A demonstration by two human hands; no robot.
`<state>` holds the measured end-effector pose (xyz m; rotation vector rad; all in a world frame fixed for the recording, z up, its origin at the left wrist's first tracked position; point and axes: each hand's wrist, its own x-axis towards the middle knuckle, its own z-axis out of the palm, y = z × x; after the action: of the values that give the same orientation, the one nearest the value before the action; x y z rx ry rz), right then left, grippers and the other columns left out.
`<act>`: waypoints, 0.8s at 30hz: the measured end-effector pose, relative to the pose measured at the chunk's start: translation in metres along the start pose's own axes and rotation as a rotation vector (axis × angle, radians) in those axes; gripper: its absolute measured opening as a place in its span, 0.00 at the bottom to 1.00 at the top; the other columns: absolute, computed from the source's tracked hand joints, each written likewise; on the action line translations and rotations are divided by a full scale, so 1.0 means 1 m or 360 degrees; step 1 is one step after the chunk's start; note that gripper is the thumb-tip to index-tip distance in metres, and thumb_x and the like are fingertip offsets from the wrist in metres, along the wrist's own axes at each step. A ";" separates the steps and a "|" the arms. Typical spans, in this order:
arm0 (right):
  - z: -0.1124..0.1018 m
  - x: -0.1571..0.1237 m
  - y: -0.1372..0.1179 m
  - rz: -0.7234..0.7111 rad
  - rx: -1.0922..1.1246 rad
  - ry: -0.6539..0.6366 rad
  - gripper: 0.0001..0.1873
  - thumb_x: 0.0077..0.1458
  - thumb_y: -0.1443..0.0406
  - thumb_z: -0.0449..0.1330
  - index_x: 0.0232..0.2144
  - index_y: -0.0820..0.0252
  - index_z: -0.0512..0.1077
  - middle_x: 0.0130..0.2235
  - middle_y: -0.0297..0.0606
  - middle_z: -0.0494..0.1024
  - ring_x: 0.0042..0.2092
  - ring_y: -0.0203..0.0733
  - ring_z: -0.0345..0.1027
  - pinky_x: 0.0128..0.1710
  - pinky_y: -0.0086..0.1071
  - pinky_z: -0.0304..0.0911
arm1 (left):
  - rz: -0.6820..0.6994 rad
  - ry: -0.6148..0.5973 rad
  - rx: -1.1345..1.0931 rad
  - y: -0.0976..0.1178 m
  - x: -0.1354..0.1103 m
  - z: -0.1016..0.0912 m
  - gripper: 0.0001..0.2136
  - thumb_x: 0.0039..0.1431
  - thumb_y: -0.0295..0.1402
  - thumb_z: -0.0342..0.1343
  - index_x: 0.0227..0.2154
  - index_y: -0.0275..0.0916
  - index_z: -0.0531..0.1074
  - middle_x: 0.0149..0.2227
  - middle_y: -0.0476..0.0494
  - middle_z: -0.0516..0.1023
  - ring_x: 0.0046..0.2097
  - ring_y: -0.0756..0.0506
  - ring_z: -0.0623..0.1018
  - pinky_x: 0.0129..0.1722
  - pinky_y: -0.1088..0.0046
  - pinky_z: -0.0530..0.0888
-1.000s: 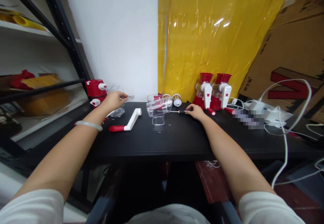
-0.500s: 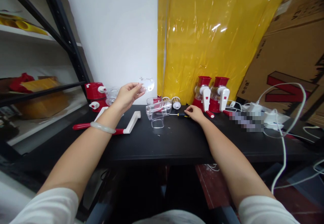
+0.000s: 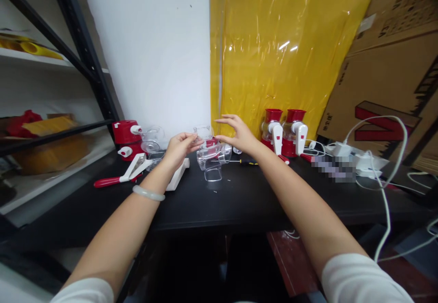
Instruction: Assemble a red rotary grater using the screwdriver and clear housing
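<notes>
My left hand [image 3: 182,148] pinches a small clear plastic piece [image 3: 204,132] by its left edge, above the table. My right hand [image 3: 237,132] is raised just right of that piece, thumb and fingers apart, with nothing between them. Below the two hands a clear plastic grater body [image 3: 212,159] stands on the black table. A screwdriver [image 3: 248,162] with a black and yellow handle lies to its right, its shaft pointing at the grater body. Two tiny pieces, perhaps screws, lie in front. A white crank handle [image 3: 178,175] is partly hidden by my left hand and wrist.
Two assembled red and white rotary graters [image 3: 273,132] stand at the back right, beside white chargers and cables [image 3: 371,159]. Red bases [image 3: 127,139], clear parts and another crank handle [image 3: 119,179] sit on the left. A cardboard box [image 3: 383,79] rises on the right.
My left hand has lowered the clear piece towards the grater body. My right hand has left the screwdriver on the table, risen to the left and spread its fingers near the piece.
</notes>
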<state>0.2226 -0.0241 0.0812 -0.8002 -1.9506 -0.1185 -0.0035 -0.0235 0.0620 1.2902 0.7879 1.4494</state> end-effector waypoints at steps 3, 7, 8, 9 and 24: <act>0.013 0.024 -0.017 -0.0046 0.0015 -0.0340 0.33 0.41 0.57 0.72 0.52 0.54 0.74 0.58 0.48 0.67 0.62 0.51 0.60 0.60 0.47 0.57 | 0.0020 -0.0037 -0.0019 0.000 -0.003 -0.001 0.13 0.45 0.36 0.69 0.26 0.34 0.72 0.30 0.45 0.80 0.32 0.49 0.81 0.29 0.81 0.75; 0.021 0.044 -0.026 -0.0075 0.0107 -0.0541 0.23 0.47 0.61 0.70 0.47 0.59 0.76 0.49 0.44 0.77 0.53 0.45 0.70 0.57 0.42 0.62 | 0.0044 -0.0024 -0.0031 0.001 -0.005 -0.006 0.15 0.44 0.39 0.69 0.28 0.34 0.73 0.29 0.44 0.80 0.35 0.48 0.82 0.29 0.82 0.74; 0.021 0.046 -0.026 -0.0059 0.0128 -0.0550 0.23 0.47 0.61 0.70 0.47 0.60 0.77 0.49 0.45 0.78 0.52 0.44 0.70 0.56 0.40 0.62 | 0.0041 -0.0024 -0.0022 0.001 -0.004 -0.007 0.16 0.44 0.40 0.69 0.28 0.34 0.72 0.29 0.44 0.80 0.35 0.47 0.82 0.29 0.81 0.74; 0.020 0.048 -0.026 -0.0034 0.0146 -0.0548 0.25 0.46 0.60 0.70 0.47 0.60 0.77 0.49 0.45 0.78 0.53 0.44 0.70 0.55 0.39 0.63 | 0.0044 -0.0018 0.0003 0.000 -0.004 -0.009 0.17 0.45 0.42 0.69 0.28 0.34 0.72 0.29 0.43 0.80 0.36 0.46 0.82 0.29 0.80 0.75; -0.004 0.036 -0.001 0.0338 0.0320 -0.0980 0.27 0.46 0.56 0.70 0.49 0.57 0.77 0.50 0.40 0.80 0.51 0.43 0.73 0.56 0.37 0.64 | 0.0764 -0.0240 0.1120 -0.046 0.011 -0.030 0.38 0.50 0.48 0.63 0.61 0.41 0.57 0.64 0.29 0.59 0.65 0.34 0.61 0.59 0.48 0.63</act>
<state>0.2149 -0.0089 0.1133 -0.9777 -2.3760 0.4993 -0.0202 0.0042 0.0159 2.2166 0.9720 1.4614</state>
